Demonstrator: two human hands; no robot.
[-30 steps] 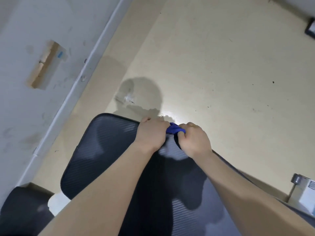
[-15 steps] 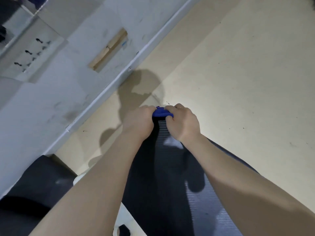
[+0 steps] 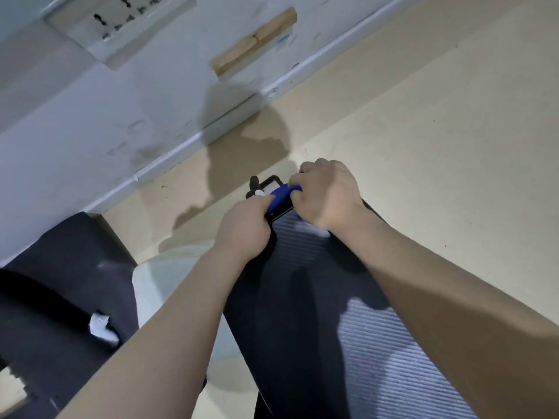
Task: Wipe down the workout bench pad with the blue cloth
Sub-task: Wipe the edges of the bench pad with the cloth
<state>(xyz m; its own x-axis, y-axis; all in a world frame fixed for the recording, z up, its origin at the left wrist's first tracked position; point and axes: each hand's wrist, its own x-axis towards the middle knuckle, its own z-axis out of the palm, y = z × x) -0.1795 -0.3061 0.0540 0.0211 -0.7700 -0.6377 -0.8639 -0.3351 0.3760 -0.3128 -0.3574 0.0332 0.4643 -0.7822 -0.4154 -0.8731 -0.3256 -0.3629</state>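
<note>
Two bare forearms enter from the bottom edge and converge over a dark ribbed pad (image 3: pixel 378 343), which runs from the lower right up toward the centre; part of its surface catches light and shows pale stripes, the rest lies in shadow. To the left of the pad sits a white base (image 3: pixel 169 285), partly covered by the left forearm, and further left a black mat (image 3: pixel 60 267) with a small white scrap (image 3: pixel 101 326) lying on it. At the far end of the pad the left hand (image 3: pixel 242 228) is curled, its fingers closed on the near end of a blue cloth (image 3: pixel 282 196). The right hand (image 3: pixel 328 196) is curled as well, its fingers and thumb pinching the far end of the same cloth, so the cloth is bunched between the two hands and rests at the pad's far edge. How much of the cloth is folded inside either palm cannot be told. Just beyond the hands a black frame (image 3: pixel 266 181) projects from the pad's end, with a small white tip (image 3: pixel 259 192) beside the left fingers. The floor (image 3: pixel 423 131) beyond is pale yellow and carries the person's shadow. A white skirting (image 3: pixel 187 143) meets a scuffed pale wall (image 3: pixel 90 116), on which a wooden strip (image 3: pixel 255 40) is fixed; a socket plate (image 3: pixel 121 22) sits higher up at the far left.
</note>
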